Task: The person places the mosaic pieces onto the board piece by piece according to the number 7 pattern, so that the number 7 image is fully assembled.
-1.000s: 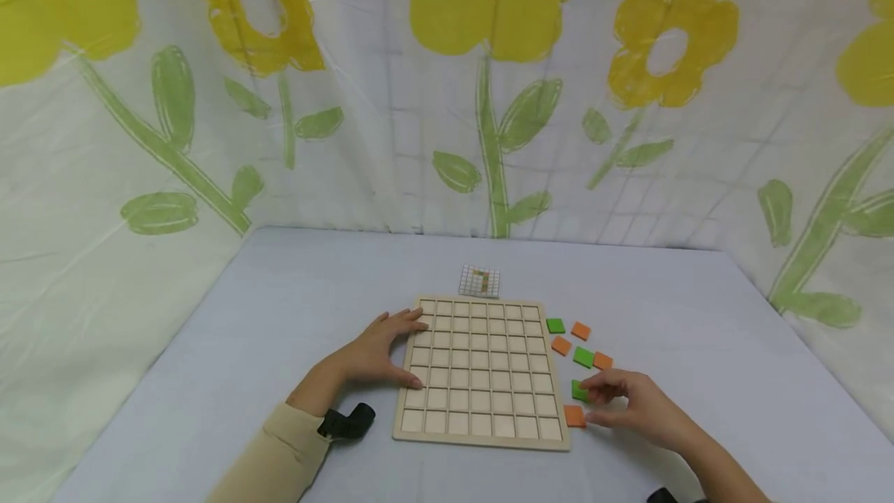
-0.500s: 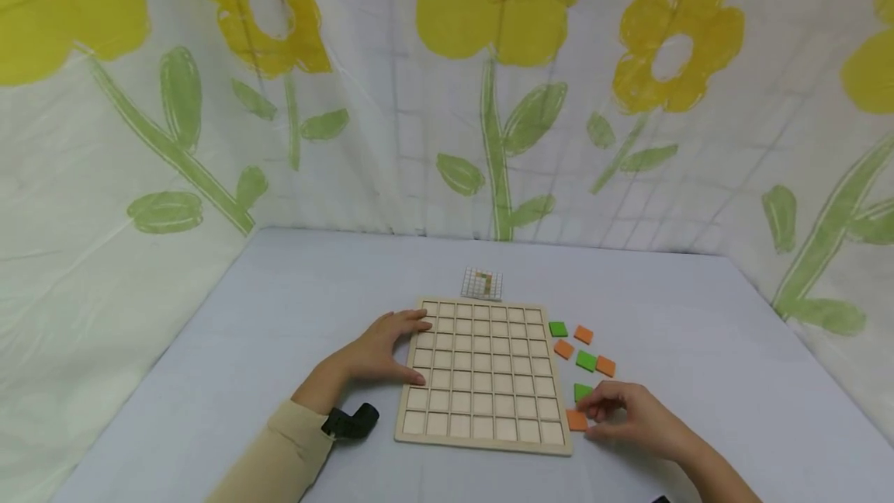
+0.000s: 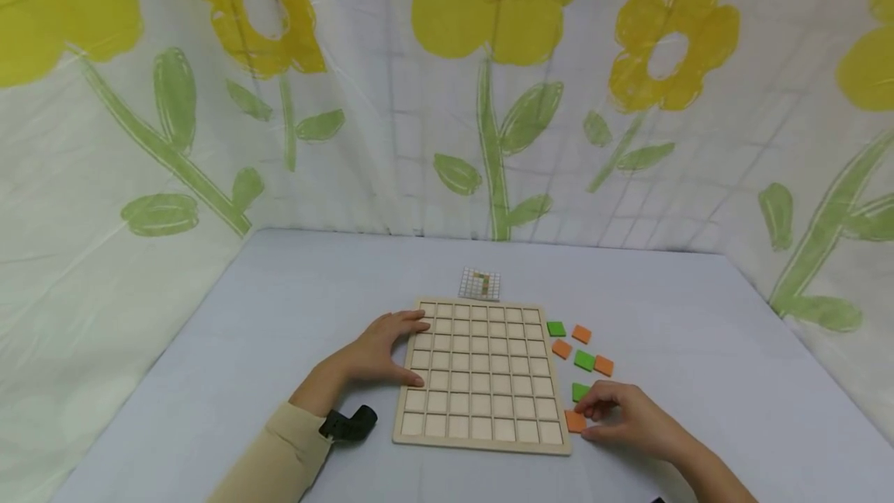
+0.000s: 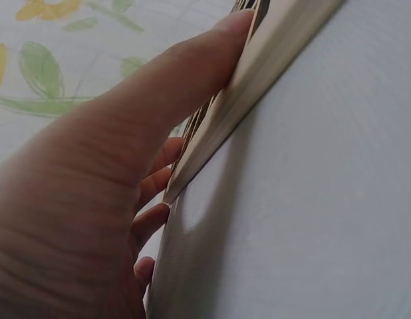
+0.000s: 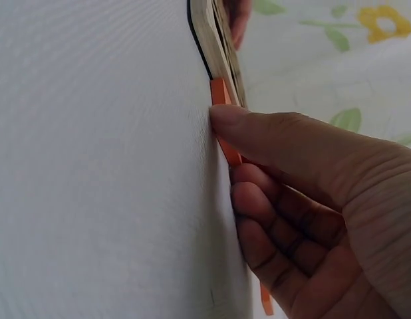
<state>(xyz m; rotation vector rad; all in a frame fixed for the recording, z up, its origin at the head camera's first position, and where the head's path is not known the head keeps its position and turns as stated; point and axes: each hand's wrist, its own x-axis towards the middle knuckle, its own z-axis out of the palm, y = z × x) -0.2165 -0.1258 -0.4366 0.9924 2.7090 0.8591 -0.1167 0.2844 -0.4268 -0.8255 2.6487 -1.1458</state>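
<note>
A pale wooden board (image 3: 482, 447) divided into a grid of square recesses lies flat on the table. My left hand (image 3: 373, 352) rests at its left side, thumb and fingertips spread over the frame; the left wrist view shows the thumb (image 4: 185, 73) on the board's edge. At the board's lower right corner, my right hand (image 3: 625, 421) pinches an orange square tile (image 3: 576, 421) by its edges. In the right wrist view the thumb presses that orange tile (image 5: 230, 151), which lies low against the table beside the board. A green tile (image 3: 580, 392) sits just beyond these fingers.
More loose tiles lie right of the board: a green tile (image 3: 556, 329) by its edge, an orange tile (image 3: 582, 334), another orange tile (image 3: 562, 348), and a green tile (image 3: 584, 361) beside an orange tile (image 3: 604, 365). A small printed grid card (image 3: 479, 284) stands behind the board.
My right hand has moved slightly toward the near side, from beside the green tile to the orange tile at the board's corner. The left hand has kept its place.
</note>
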